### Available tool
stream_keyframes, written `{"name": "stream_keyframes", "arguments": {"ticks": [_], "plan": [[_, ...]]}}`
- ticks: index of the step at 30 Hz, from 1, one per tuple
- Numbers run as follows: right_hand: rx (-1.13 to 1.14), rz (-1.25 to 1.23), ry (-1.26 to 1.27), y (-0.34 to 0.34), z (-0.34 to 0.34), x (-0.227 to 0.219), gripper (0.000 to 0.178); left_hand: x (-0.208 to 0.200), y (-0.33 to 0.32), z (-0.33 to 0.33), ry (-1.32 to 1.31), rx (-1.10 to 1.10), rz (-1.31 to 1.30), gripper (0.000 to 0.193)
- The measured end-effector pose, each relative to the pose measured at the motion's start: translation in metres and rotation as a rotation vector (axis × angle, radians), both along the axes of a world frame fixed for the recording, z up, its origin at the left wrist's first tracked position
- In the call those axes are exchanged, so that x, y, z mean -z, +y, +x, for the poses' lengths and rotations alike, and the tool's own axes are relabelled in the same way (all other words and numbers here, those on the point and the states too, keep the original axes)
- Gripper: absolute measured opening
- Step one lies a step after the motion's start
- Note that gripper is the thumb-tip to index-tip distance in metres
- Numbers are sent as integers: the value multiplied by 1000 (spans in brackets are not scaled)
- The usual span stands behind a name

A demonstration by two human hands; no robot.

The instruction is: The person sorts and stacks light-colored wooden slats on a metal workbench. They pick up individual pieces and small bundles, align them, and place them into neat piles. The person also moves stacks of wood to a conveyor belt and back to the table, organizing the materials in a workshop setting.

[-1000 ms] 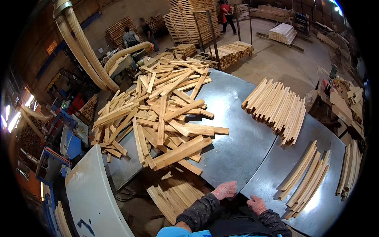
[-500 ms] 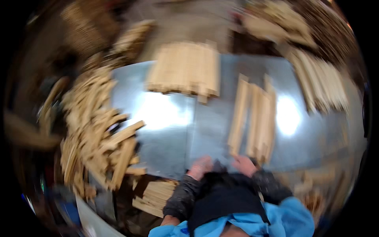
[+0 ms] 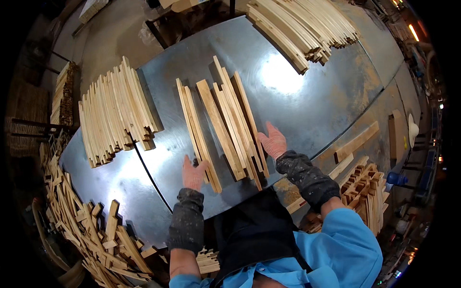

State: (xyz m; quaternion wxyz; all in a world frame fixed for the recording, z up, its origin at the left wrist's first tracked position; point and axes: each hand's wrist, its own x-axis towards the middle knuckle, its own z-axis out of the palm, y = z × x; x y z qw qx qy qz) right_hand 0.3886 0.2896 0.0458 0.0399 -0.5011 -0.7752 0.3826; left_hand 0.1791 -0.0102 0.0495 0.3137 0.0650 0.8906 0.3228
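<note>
Compared with the earlier frames, in which both hands were at the near edge of the table, the left hand has moved to the left side of the small group of sticks and the right hand to its right side, digits now spread. With the view turned rightward, this group has shifted from the right to the centre, the larger stack to the left and the loose heap to the lower left; a far bundle now shows at upper right.
</note>
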Motion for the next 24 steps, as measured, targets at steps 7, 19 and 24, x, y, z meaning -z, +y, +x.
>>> {"name": "stream_keyframes", "arguments": {"ticks": [7, 19, 24], "plan": [[-80, -63, -139, -8, -60, -15, 99, 44, 61, -11, 96, -35, -235, 111], [-112, -105, -111, -1, -76, 0, 109, -2, 159, 24, 237, 30, -484, 135], [-156, 1, -160, -13, -82, -2, 111, -3, 165, 26, 245, 51, -523, 128]]}}
